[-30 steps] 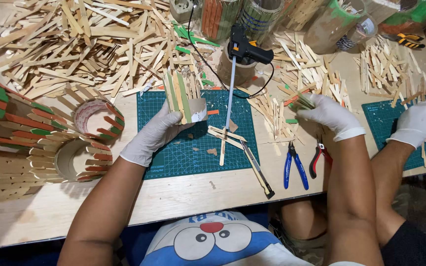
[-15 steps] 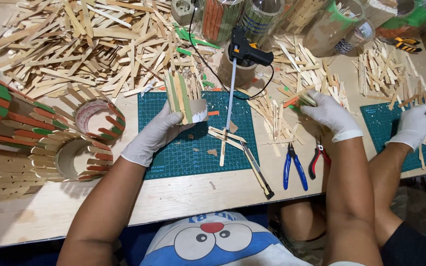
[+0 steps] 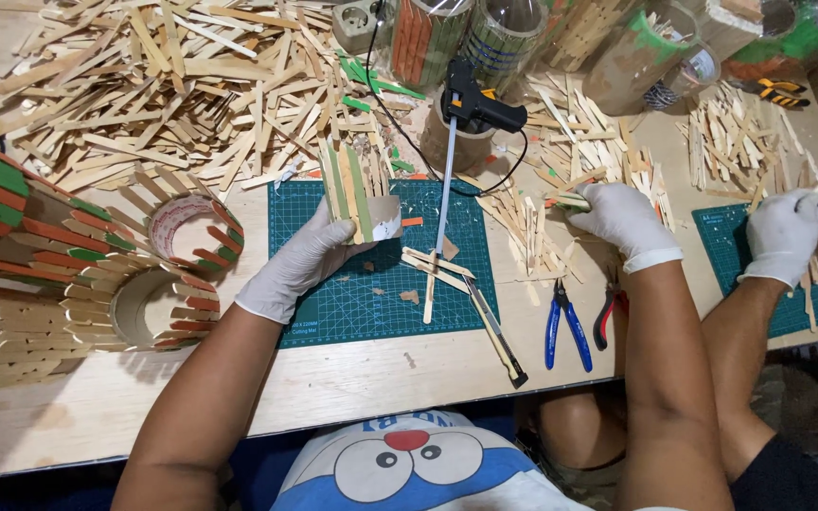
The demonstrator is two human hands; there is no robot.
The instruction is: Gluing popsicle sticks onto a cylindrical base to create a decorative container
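Hands barely shift: left hand [image 3: 307, 260] still grips the stick-clad cup [image 3: 360, 197] at frame centre, while right hand [image 3: 622, 216] fingers now pinch a stick [image 3: 568, 200] from the pile [image 3: 532, 227].

Left hand [image 3: 307, 260] gloved, fingers curled in a grasp, right hand [image 3: 623, 220] gloved, pinching, both forearms bare, extended forward

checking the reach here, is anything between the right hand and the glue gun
Nothing solid blocks it. The right hand rests on loose sticks, and the glue gun stands in its holder up and to the left. Only scattered sticks and the gun's black cord lie between.
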